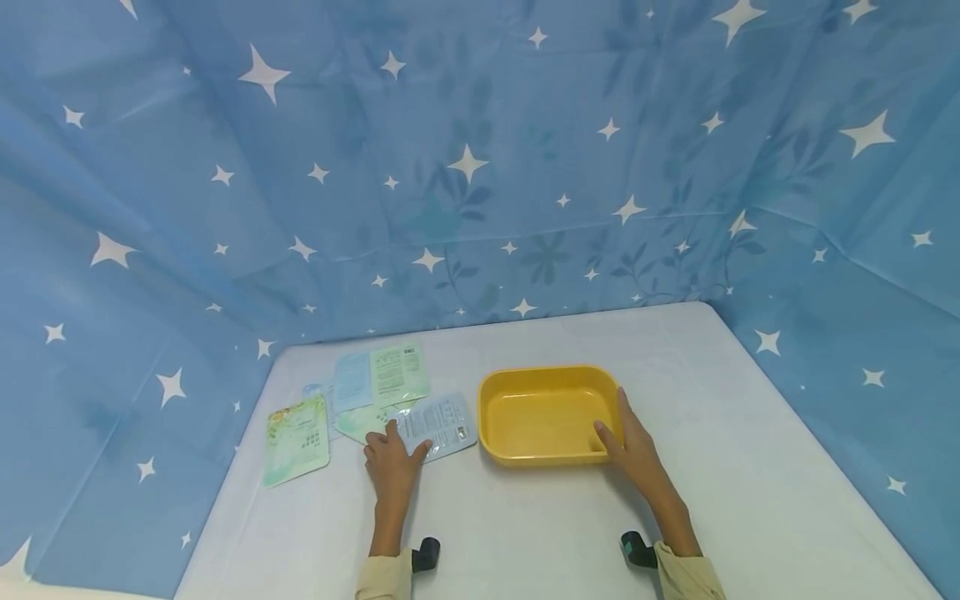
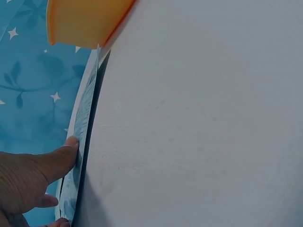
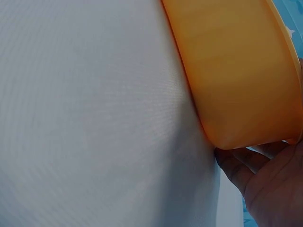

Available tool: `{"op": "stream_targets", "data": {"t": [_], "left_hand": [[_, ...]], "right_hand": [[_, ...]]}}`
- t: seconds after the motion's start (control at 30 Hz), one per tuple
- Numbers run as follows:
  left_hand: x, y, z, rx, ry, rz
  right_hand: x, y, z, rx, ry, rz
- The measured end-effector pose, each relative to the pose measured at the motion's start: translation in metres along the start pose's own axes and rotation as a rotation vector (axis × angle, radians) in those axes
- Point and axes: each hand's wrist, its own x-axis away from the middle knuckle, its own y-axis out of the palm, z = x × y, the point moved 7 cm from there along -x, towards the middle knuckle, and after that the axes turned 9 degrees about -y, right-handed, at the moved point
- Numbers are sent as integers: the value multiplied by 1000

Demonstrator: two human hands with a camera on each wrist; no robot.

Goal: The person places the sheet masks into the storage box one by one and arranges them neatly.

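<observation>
Right hand (image 1: 633, 446) is gripping the yellow tray (image 1: 551, 457) at its 4 o'clock wall, thumb going over the rim to the inside, fingers pressing along the outside. Left hand (image 1: 393, 467) is spreading thumb and fingers wide, touching the blue packet (image 1: 442, 421) at its 8 o'clock end; cannot tell if it is pinching. That packet is lying at 2 o'clock from the left hand, its 3 o'clock end sitting just beside the tray. A green packet (image 1: 360, 421) is showing partly under it. Further out, a light-green packet (image 1: 401, 375) and a pale-blue packet (image 1: 352, 383) are lying around 12 and 11 o'clock, a floral packet (image 1: 297, 442) at 10. All are resting on the white table (image 1: 750, 467); a starry blue curtain (image 1: 480, 167) is hanging behind at 12.
</observation>
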Motion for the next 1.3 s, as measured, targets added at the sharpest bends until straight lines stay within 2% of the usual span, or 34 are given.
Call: {"op": "stream_targets", "data": {"t": [0.37,0.6,0.77,1.07,1.3], "left_hand": [[-2,1,1,134,-70,-102],[-2,3,-1,197,-97,-112],[-4,3,-3,185,-116,-114],[-8,1,-2,124,-85,-107],[-9,-1,-3,131,-61,-80]], "right_hand": [[0,1,-1,-13,-5,6],[1,0,-2,-4,-8,10],[0,0,-1,-5,-9,12],[-1,0,0,-20,-1,-1],[-1,1,2,-16,5,-2]]}}
